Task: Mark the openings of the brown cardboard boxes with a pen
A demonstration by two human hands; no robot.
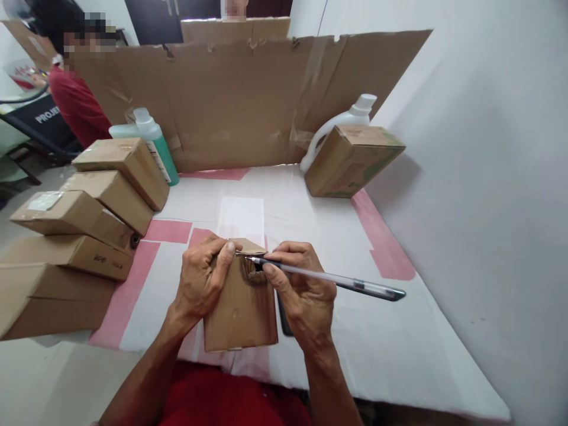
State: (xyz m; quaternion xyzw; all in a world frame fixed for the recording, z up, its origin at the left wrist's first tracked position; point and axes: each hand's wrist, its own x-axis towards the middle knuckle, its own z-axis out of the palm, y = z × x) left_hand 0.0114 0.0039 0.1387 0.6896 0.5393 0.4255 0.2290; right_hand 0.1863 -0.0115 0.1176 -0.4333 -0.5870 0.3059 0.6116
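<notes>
A small brown cardboard box [239, 313] stands on the table in front of me. Near its upper end is a dark, ragged-edged patch [252, 273] that looks like a hole. My left hand [205, 273] pinches the box's upper edge between thumb and fingers, along the left side. In my right hand [302, 284] is a slim pen [341, 281] with a clear barrel and dark end. Its tip points left, close to the dark patch under the top edge; whether it touches the cardboard I cannot tell. A dark flat object [284, 316] lies partly hidden behind the box.
Several cardboard boxes [66, 296] line the left side, beside a green liquid bottle [162, 151]. A white jug [361, 106] and a tilted box [355, 163] stand back right. A tall cardboard panel [239, 106] closes the rear. A person in red [77, 103] sits beyond, left.
</notes>
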